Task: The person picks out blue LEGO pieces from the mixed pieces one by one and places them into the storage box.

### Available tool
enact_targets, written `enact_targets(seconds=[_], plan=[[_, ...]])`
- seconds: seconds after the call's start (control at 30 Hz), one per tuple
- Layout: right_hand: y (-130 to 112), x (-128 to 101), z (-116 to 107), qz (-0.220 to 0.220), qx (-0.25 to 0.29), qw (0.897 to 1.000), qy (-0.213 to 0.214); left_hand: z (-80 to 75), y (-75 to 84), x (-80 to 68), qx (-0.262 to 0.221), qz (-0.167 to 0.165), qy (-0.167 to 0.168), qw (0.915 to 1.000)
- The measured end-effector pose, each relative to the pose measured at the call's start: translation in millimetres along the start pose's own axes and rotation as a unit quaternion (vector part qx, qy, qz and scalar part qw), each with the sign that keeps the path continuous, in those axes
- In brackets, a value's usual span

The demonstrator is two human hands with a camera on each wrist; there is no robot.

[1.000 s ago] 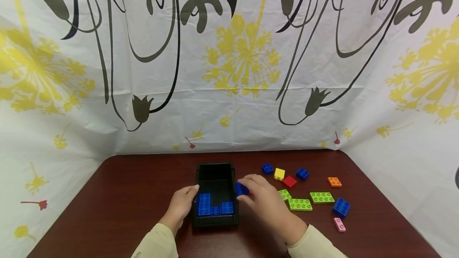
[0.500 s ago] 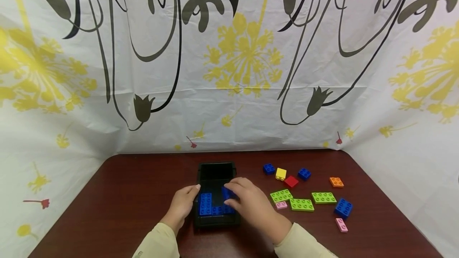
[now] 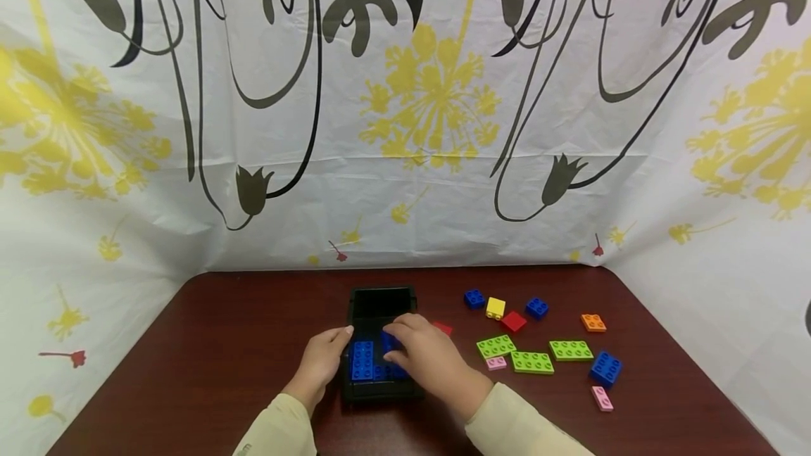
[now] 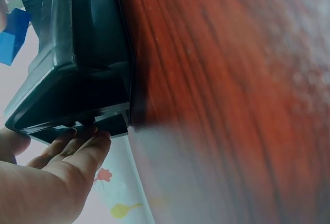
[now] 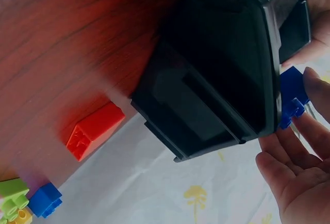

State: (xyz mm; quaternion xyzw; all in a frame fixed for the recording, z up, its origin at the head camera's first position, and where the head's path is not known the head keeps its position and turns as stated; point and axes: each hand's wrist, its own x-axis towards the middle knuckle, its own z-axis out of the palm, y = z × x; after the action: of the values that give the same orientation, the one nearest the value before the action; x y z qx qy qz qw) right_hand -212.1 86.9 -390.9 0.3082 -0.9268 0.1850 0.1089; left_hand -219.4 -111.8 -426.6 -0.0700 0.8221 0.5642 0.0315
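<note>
The blue brick (image 3: 389, 340) sits in the right hand (image 3: 426, 361), pinched between fingertips and thumb over the open black box (image 3: 380, 299), just above the blue bricks (image 3: 362, 360) already lying on the box floor. In the right wrist view the same brick (image 5: 293, 96) shows at the box rim, the fingers (image 5: 318, 89) curled round it. It looks like hard moulded plastic — light, stiff, not fragile, its smooth sides a little slippery; the flat side walls are the best place to take hold, leaving the studded top and hollow underside free. The left hand (image 3: 322, 361) holds the box by its left wall, fingers (image 4: 85, 142) hooked under the rim, a clenched grip that keeps the light box from sliding on the counter (image 3: 253, 343).

To the right of the box a red brick (image 3: 443, 328) lies close by; farther right lie green plates (image 3: 531, 361), a yellow brick (image 3: 495, 308), an orange piece (image 3: 593, 322) and two pink pieces (image 3: 600, 397).

Against the picture of a second ago, the right hand has carried the blue brick from beside the box's right wall to over its inside — and the red brick near the box, then hidden, now shows
</note>
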Motion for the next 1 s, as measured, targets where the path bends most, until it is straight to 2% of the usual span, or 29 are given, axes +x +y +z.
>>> enact_targets(seconds=[0.63, 1.0], plan=[[-2, 16, 15, -0.016, -0.06, 0.998, -0.021, -0.1, -2.3, 2.4, -0.007, 0.003, 0.001, 1.0], [-3, 25, 26, 0.009, -0.098, 0.994, -0.051, -0.7, -2.9, 3.2, -0.006, 0.004, -0.001, 1.0]])
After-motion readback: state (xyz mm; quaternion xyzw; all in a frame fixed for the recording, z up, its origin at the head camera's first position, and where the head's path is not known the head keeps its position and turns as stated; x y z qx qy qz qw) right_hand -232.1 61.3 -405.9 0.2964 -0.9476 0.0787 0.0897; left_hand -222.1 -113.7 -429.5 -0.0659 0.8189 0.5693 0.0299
